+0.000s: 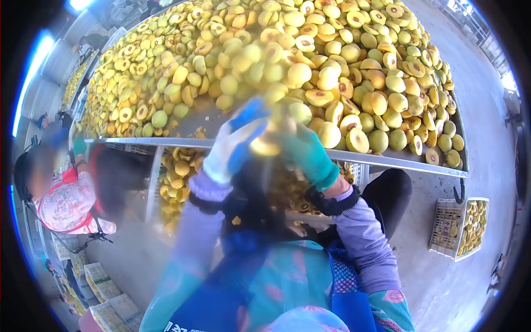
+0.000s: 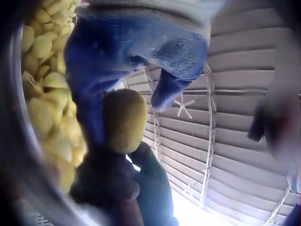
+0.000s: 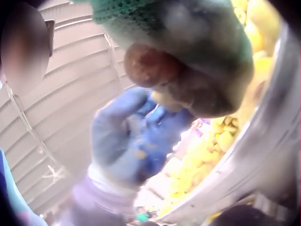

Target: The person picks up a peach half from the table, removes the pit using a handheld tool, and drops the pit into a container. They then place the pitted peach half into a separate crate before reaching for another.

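Note:
A yellow fruit with a brownish side [image 2: 127,120] is between the two gloved hands. The left hand [image 1: 235,141], in a blue and white glove, has its fingers along one side of the fruit; in the left wrist view its thumb stands a little apart. The right hand [image 1: 310,152], in a green glove with dark fingers, grips the fruit's lower end in that view. In the right wrist view the right hand [image 3: 197,70] has its bare-looking thumb tip bent near the fruit [image 3: 167,101], beside the blue glove [image 3: 136,136]. Motion blurs the fingertips in the head view.
A metal-edged table [image 1: 387,159] heaped with whole and halved yellow fruits [image 1: 354,72] lies in front. Below its edge are crates of fruit pieces [image 1: 180,171]. A white crate [image 1: 448,227] stands on the floor at right; another person [image 1: 69,199] is at left.

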A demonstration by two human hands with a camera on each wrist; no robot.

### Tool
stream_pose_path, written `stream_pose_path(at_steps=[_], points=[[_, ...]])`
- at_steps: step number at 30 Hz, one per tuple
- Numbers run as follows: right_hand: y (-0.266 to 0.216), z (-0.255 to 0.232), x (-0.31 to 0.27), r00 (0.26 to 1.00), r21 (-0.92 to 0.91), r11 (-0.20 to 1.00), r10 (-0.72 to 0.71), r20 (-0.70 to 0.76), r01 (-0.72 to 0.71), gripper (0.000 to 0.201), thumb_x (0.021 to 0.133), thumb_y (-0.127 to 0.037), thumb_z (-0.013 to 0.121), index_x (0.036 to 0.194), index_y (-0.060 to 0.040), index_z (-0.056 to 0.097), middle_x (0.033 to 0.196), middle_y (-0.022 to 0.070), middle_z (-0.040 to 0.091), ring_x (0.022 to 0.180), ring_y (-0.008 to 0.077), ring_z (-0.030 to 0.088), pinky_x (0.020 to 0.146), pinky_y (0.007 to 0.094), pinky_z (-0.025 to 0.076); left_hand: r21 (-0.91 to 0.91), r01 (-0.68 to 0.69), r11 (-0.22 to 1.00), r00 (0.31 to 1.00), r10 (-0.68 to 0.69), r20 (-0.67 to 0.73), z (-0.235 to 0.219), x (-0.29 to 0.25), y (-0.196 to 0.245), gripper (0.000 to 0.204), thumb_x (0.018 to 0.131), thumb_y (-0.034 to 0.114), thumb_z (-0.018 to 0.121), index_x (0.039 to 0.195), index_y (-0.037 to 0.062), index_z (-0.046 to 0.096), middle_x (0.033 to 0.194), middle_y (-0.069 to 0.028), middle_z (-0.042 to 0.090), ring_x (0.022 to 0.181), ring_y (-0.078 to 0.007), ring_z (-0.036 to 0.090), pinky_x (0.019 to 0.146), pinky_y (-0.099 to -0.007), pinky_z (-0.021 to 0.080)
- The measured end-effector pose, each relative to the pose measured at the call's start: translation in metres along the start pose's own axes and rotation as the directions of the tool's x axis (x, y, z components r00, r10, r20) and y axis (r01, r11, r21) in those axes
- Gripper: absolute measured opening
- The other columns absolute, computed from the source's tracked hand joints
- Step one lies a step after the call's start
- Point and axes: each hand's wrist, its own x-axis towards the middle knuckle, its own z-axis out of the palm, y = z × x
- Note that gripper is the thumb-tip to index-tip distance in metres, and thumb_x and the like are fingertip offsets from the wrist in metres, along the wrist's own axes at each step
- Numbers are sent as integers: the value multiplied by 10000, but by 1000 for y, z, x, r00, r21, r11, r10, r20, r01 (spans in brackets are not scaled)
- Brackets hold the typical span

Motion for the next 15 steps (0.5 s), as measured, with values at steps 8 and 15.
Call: stream_pose_path(at_steps=[8, 15], points=[[75, 25, -23, 666, -774, 500, -733, -139, 388, 159, 924, -172, 552, 954, -18, 523, 670, 148, 519, 577, 316, 541, 497, 375, 419, 374, -177, 911, 970, 226, -93, 24, -5, 5, 319, 837, 86, 561, 1145, 1, 569, 1104, -192, 622, 967, -341, 627, 850, -360, 503], [97, 29, -22, 543, -910, 240, -839, -21, 337, 157, 913, -116, 550, 1018, 0, 547, 711, 141, 527, 569, 285, 527, 486, 360, 420, 25, 170, 985, 964, -161, -211, 55, -17, 14, 365, 806, 149, 634, 1137, 4, 582, 1018, -161, 645, 867, -283, 650, 804, -347, 514]])
